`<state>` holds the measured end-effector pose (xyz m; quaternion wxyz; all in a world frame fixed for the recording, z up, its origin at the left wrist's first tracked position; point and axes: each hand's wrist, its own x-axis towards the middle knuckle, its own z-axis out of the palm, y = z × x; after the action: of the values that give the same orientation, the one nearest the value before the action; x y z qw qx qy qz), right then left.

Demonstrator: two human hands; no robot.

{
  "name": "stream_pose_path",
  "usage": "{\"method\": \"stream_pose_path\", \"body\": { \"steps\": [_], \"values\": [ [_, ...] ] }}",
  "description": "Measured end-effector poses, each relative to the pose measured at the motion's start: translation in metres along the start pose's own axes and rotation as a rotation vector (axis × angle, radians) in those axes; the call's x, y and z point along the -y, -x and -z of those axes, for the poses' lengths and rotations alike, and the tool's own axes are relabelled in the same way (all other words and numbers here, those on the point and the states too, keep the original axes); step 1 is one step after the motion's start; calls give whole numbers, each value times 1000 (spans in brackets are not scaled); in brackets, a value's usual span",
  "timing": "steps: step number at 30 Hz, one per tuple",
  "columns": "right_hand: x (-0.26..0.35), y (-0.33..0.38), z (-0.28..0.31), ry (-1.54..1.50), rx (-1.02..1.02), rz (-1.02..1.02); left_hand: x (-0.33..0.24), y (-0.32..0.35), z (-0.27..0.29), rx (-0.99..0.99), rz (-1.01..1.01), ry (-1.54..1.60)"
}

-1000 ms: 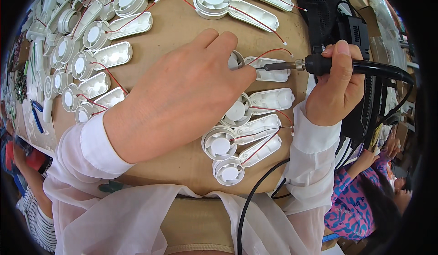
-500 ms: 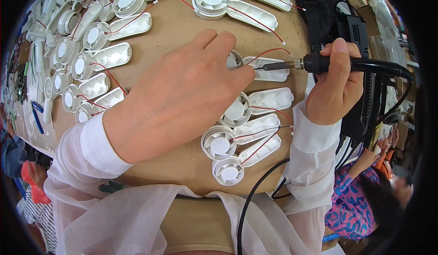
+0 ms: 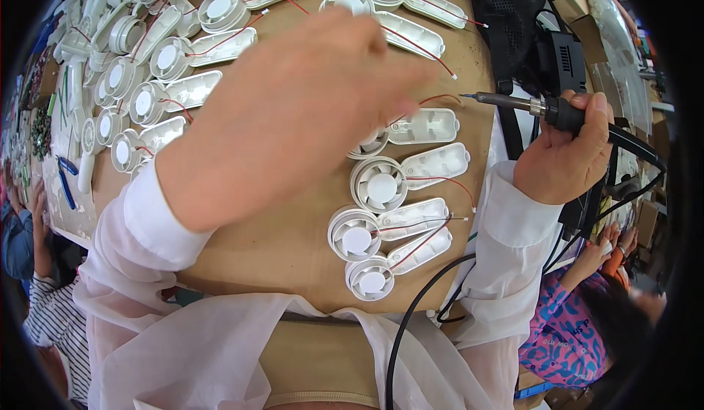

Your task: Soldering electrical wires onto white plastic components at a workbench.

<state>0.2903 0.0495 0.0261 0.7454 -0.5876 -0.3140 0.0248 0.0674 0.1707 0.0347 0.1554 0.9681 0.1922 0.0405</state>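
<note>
Near the brown tabletop's [image 3: 271, 267] right edge, the right hand [image 3: 568, 153] is gripping a black-handled soldering iron [image 3: 563, 115], whose tip is pointing left. The left hand [image 3: 304, 91] is partly covering a white fan unit [image 3: 424, 126] toward that edge, blurring too much to tell its grip. Three similar fans [image 3: 381, 188] are lying toward the near right corner.

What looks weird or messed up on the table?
I can't see anything spilled or broken. One small oddity: the wire from the lowest white fan crosses the wire of the fan just above it. The next fan up has its wire lying apart.
</note>
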Motion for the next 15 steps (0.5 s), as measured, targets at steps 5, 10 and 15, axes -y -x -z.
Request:
{"method": "stream_pose_path", "body": {
  "steps": [5, 10, 15],
  "values": [
    [1, -4, -3, 5, -7, 8, 28, -14, -32, -642, -122, -224],
    [11, -9, -10, 25, -38, 26, 19, -11, -27, -541, -124, -189],
    [22, -3, -20, 25, -42, 56, 0, 1, -17, -234, 19, 19]
  ]
}}
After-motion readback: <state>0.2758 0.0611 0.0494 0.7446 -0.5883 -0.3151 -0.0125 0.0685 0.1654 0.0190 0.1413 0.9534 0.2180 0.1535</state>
